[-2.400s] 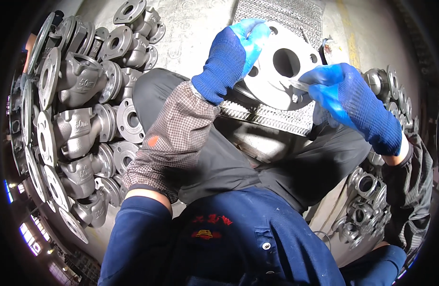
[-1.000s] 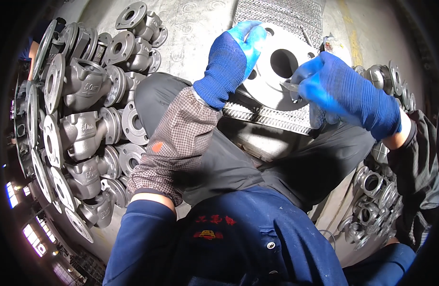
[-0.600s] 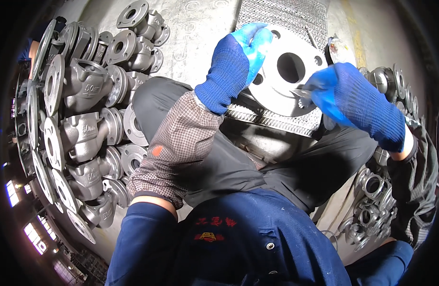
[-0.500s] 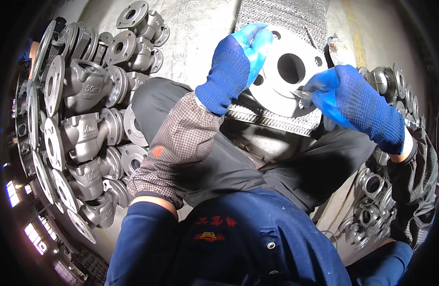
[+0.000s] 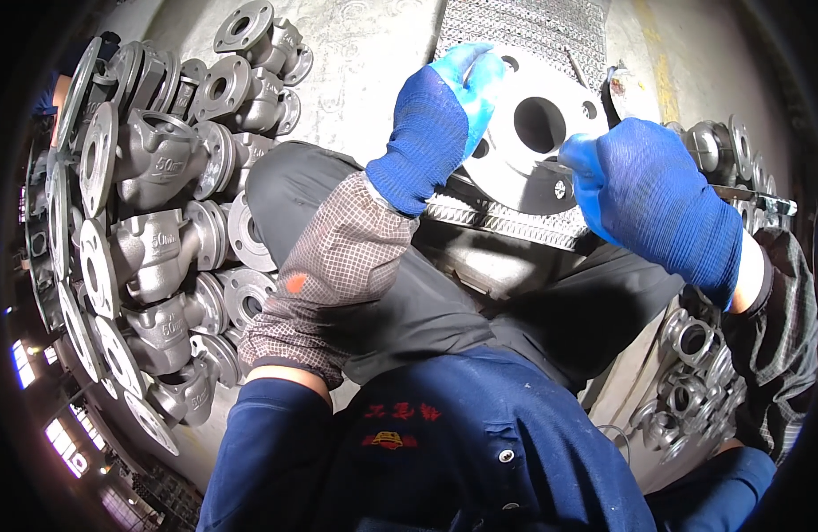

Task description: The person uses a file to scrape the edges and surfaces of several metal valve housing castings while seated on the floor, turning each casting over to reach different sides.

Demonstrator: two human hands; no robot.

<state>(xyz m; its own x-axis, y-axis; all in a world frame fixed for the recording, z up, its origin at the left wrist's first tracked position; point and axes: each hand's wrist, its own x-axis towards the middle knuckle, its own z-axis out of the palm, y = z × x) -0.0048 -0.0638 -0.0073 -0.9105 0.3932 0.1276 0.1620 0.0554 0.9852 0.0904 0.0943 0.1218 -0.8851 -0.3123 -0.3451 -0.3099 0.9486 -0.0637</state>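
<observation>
A round metal flange (image 5: 507, 168), brightly lit, with a large centre hole and smaller bolt holes, rests tilted on a ridged metal block. My left hand (image 5: 449, 120), in a blue coated glove, grips its upper left rim. At the flange's right side my right hand (image 5: 653, 191), gloved alike, is closed in a fist, its thumb side against the face by the centre hole. A flat metal tool (image 5: 755, 197) sticks out beyond the right wrist; the fist hides the rest of it. What lies behind the flange is hidden.
Several grey flanged valve bodies (image 5: 156, 164) stand stacked at the left. More castings (image 5: 688, 390) lie at the right. The textured metal block (image 5: 524, 27) reaches away beneath the flange. My bent legs (image 5: 382, 310) flank the work on the concrete floor.
My right hand has turned and shifted slightly down and left. The tool tip that lay on the flange no longer shows there; a metal end now shows past the wrist. My left hand keeps its grip.
</observation>
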